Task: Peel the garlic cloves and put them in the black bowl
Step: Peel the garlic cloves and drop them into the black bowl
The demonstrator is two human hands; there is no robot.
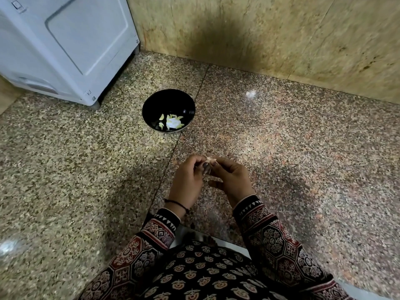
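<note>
On a speckled granite floor [281, 148], the left hand [187, 180] and right hand [232, 178] pinch one garlic clove [209, 159] in a shared grip. The black bowl [166, 98], holding peeled cloves [173, 122], lies ahead-left, nearer the left hand.

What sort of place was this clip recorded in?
Probably a home's kitchen or utility corner, at floor level: a speckled polished granite floor, a beige stone-clad wall, a white boxy appliance on feet, and a round black bowl holding peeled garlic cloves.
</note>
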